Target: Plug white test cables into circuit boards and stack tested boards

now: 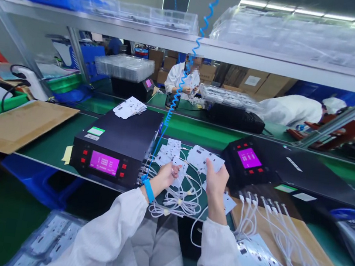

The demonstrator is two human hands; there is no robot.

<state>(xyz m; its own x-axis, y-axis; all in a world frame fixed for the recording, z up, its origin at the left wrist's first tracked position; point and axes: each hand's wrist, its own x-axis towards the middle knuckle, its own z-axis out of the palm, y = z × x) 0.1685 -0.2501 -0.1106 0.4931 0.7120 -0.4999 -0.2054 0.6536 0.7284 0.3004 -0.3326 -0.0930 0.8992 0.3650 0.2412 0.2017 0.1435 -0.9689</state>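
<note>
My right hand (pixel 216 180) is closed on a white circuit board (pixel 200 158), with its thumb on the top face. To the left, my left hand (pixel 169 175), with a blue band (pixel 148 190) at the wrist, has curled fingers at another white board (pixel 179 167). Whether its fingertips grip that board or a small cable end is too small to tell. More white boards (pixel 167 150) lie just behind my left hand. Coiled white cables (pixel 181 201) rest on the green table between and below both hands.
Black testers with pink screens stand left (pixel 118 142) and right (pixel 249 158). A blue coiled cord (pixel 197 43) hangs centrally. Boards (pixel 263 259) and cables lie on brown cardboard at right. A shelf (pixel 178 36) spans above; a person (pixel 175 77) sits opposite.
</note>
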